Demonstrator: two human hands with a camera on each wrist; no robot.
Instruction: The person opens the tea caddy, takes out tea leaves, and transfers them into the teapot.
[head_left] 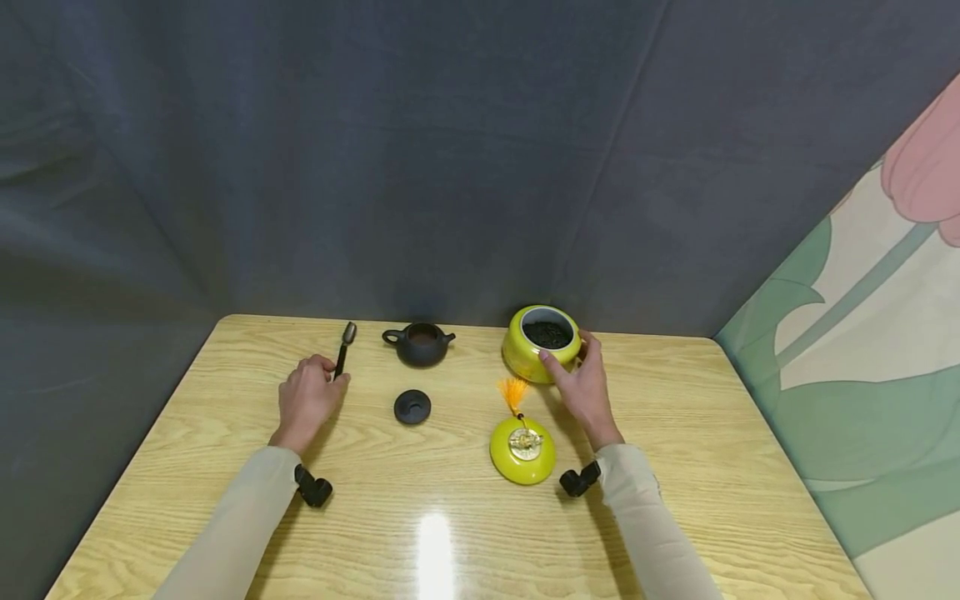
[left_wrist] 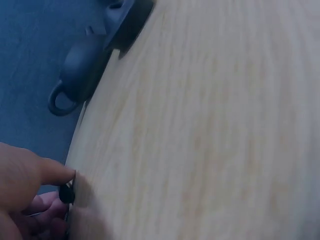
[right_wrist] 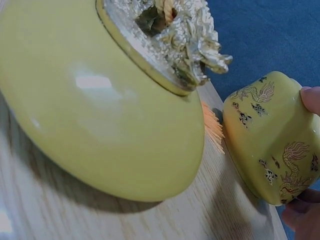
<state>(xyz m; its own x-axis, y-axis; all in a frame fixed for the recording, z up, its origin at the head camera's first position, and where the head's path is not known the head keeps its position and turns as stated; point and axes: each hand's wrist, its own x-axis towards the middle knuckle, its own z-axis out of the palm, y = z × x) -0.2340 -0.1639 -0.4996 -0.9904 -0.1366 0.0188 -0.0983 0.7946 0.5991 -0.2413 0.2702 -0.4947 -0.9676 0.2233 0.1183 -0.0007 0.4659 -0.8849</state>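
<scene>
Between the thumb and fingers of my left hand (head_left: 309, 400) is the black handle of a small spoon (head_left: 341, 358); its metal bowl points to the back edge. The left wrist view shows the handle's round end (left_wrist: 66, 193) at my fingertips. My right hand (head_left: 587, 387) grips a yellow jar (head_left: 517, 354) from its right side, thumb near the rim. Dark loose leaves (head_left: 547, 335) lie inside the jar. Dragon patterns on the jar (right_wrist: 280, 135) show in the right wrist view. I cannot tell whether the jar touches the table.
A dark teapot (head_left: 422, 346) stands near the back edge, its round lid (head_left: 412, 407) in front. The jar's yellow lid (head_left: 504, 457), with a metal ornament and orange tassel (head_left: 513, 392), lies before the jar. A grey curtain (head_left: 420, 167) hangs behind the wooden table (head_left: 360, 517).
</scene>
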